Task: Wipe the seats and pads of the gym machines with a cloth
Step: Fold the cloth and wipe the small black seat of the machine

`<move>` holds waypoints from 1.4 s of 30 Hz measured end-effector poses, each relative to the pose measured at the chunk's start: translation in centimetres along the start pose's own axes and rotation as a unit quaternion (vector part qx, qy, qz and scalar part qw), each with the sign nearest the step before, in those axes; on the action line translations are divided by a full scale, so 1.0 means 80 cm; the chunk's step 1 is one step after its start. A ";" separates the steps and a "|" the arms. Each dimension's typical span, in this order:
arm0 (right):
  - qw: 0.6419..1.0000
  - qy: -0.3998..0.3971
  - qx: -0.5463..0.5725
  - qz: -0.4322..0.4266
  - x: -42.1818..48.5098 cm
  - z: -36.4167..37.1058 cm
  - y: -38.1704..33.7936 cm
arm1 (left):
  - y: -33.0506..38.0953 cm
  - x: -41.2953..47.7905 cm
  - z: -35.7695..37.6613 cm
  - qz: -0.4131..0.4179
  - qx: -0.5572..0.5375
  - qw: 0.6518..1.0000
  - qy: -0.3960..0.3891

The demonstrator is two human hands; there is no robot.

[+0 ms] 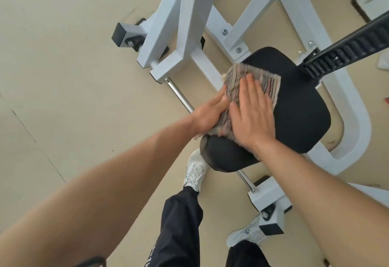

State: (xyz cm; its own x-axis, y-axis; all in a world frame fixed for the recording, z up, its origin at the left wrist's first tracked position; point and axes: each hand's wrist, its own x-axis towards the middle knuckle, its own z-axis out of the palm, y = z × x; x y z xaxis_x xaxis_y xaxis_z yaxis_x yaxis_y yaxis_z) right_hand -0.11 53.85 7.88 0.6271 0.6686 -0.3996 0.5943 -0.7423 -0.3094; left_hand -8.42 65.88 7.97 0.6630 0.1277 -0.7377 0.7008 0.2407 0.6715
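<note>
Striped cloth [239, 81] lies on the near-left part of the black seat pad [299, 109], draping over its left edge. Right hand [252, 117] flat on top, fingers straight and slightly spread, pressing down. Left hand [207, 115] at the cloth's left edge, fingers straight, touching it. White machine frame [168, 35] behind; white sneaker [194, 170] below the seat.

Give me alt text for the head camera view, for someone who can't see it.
Seen from above, a person's right hand presses a striped cloth flat on the black padded seat of a white-framed gym machine, with the left hand at the cloth's left edge. Their dark trousers and white trainers show below.
</note>
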 end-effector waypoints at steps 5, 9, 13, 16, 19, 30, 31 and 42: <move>0.999 0.006 -0.013 0.031 0.050 -0.003 0.011 | 0.037 0.033 0.009 0.052 -0.004 0.997 0.051; 0.999 0.010 -0.017 0.037 -0.005 0.002 -0.010 | 0.008 -0.004 0.017 0.019 0.004 0.999 0.050; 0.999 -0.008 -0.030 0.008 -0.092 0.013 -0.037 | -0.027 -0.074 0.019 -0.013 -0.019 1.000 -0.010; 0.999 -0.036 -0.024 -0.001 -0.101 0.012 -0.037 | -0.038 -0.081 0.016 -0.022 -0.024 0.999 -0.016; 1.000 -0.026 -0.007 0.015 -0.046 0.004 -0.021 | -0.005 -0.039 0.013 -0.008 0.012 1.000 0.012; 0.998 0.016 -0.004 0.057 -0.024 0.010 -0.017 | -0.002 -0.013 0.019 0.039 0.006 0.999 0.031; 0.998 0.019 -0.006 0.055 -0.039 0.013 -0.022 | -0.012 -0.026 0.020 0.040 -0.007 0.999 0.021; 0.992 0.127 -0.023 0.014 -0.189 0.075 -0.048 | -0.108 -0.143 0.057 0.099 0.157 0.977 0.107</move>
State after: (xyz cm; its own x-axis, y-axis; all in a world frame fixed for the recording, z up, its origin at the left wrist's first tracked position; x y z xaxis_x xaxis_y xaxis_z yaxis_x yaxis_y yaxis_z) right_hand -14.91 46.33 9.98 0.7467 0.6415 -0.1760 0.5936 -0.7619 -0.2591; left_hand -20.88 57.97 10.93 0.7477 0.3476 -0.5657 0.6320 -0.1112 0.7670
